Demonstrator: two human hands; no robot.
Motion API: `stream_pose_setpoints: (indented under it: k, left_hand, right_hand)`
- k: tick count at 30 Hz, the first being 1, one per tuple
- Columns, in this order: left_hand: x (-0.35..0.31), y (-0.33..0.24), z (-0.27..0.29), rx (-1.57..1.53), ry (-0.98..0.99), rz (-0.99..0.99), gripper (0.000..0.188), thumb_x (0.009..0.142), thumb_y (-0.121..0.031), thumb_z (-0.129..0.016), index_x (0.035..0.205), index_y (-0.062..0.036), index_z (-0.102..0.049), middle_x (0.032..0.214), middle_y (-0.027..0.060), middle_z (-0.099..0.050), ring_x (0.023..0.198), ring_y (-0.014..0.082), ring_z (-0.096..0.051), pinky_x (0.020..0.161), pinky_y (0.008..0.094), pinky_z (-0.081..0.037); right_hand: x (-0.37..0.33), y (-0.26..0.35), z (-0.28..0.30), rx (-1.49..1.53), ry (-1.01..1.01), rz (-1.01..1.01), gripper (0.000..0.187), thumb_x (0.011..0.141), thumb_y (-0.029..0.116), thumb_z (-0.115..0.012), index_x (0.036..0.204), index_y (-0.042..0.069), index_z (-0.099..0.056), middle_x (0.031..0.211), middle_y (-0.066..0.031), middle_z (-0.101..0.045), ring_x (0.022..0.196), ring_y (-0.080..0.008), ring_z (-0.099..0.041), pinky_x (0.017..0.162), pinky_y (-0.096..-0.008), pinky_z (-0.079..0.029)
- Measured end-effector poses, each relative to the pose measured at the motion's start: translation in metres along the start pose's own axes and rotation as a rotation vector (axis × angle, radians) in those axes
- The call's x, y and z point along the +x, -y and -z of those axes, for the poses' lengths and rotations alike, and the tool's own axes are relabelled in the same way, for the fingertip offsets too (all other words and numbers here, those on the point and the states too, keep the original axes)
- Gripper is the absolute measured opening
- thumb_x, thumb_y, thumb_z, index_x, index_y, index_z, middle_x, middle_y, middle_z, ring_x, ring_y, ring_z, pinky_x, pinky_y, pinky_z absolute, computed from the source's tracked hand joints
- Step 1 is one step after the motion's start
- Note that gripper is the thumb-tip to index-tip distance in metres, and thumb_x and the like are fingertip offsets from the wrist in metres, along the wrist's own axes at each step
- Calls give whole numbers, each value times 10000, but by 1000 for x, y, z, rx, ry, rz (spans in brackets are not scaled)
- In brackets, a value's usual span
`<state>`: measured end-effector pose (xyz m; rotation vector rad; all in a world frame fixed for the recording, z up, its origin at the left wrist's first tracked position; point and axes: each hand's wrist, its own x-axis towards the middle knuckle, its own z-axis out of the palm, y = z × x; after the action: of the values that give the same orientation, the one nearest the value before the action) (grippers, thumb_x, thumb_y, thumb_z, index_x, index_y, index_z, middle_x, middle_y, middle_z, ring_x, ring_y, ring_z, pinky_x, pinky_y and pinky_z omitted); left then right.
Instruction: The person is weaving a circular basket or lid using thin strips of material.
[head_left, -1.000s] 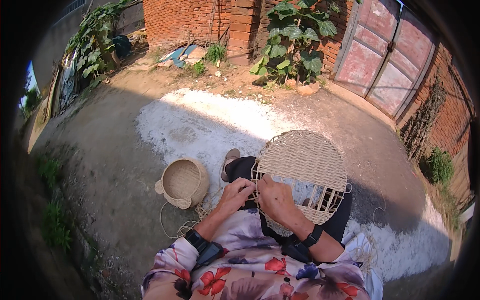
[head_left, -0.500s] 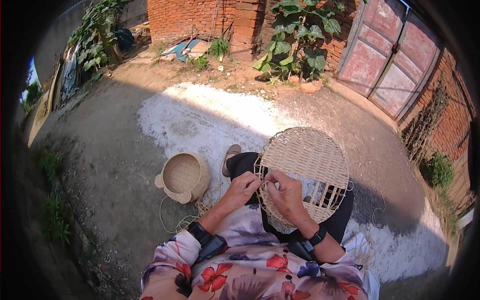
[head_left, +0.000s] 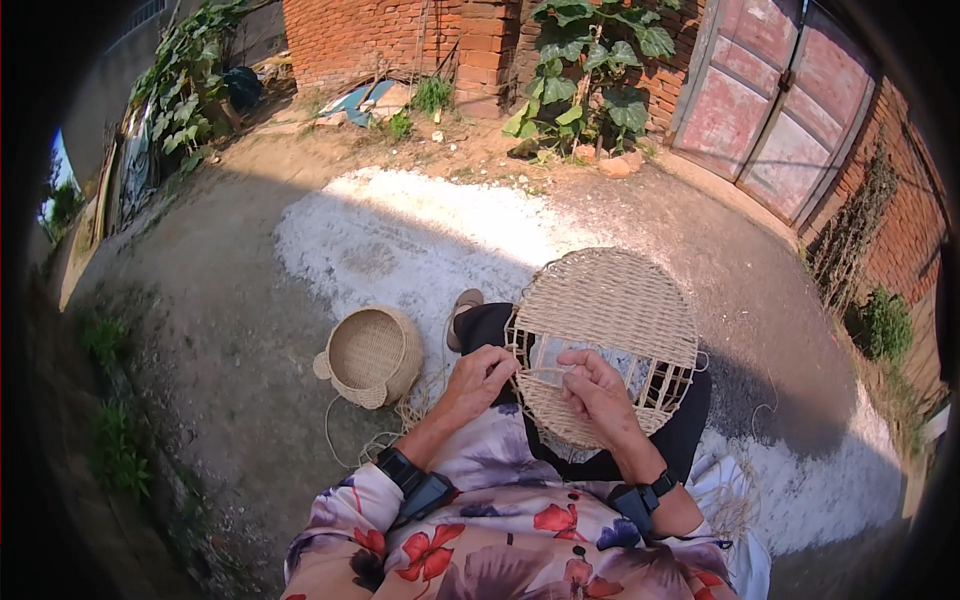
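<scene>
Head cam: round woven piece (head_left: 610,305) sits on the person's lap, over dark trousers (head_left: 482,326). Far part densely woven, open band with bare ribs across the middle, woven strip on the near side. Right hand (head_left: 600,392) above the open band, fingers pinched on a thin pale strand (head_left: 545,372) running left toward the other hand. Left hand (head_left: 475,382) at the piece's left rim, fingers bent together; can't tell what they grip. Small woven basket (head_left: 404,368) on the ground to the left, loose cord (head_left: 345,462) near it.
</scene>
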<state>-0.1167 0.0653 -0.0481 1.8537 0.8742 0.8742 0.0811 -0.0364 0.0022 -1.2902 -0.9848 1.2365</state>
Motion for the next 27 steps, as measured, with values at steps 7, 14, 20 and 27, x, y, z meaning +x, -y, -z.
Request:
stream_pose_setpoints:
  k: [7, 14, 20, 27]
  left_hand:
    - [-6, -48, -14, 451, -216, -589, 161, 794, -87, -775, 926, -65, -685, 801, 70, -563, 763, 236, -612, 651, 353, -505]
    - [4, -45, -21, 501, -117, -576, 118, 792, -82, -774, 874, -60, -694, 772, 79, -571, 759, 272, -630, 635, 398, -511]
    - [9, -52, -33, 522, -105, -391, 97, 815, -89, -742, 842, -61, -653, 783, 109, -562, 731, 327, -636, 617, 432, -505]
    - [0, -59, -25, 545, -11, -423, 59, 809, -39, -703, 856, -11, -680, 817, 134, -521, 784, 331, -605, 670, 441, -487]
  right_hand:
    - [-13, -4, 40, -159, -72, 7, 268, 1058, 268, -557, 1077, 28, -674, 752, 21, -598, 562, -33, -497, 471, -194, -381]
    - [3, 23, 51, -59, -137, 201, 274, 1060, 285, -552, 1040, 32, -657, 821, -20, -651, 713, -70, -581, 639, -232, -477]
    - [41, 22, 26, 62, 81, 313, 192, 1037, 209, -604, 1119, 37, -619, 897, -46, -687, 835, -99, -642, 719, -251, -511]
    - [37, 10, -10, -1092, -173, 502, 123, 849, 86, -619, 936, 5, -652, 865, -251, -664, 835, -413, -682, 717, -502, -544]
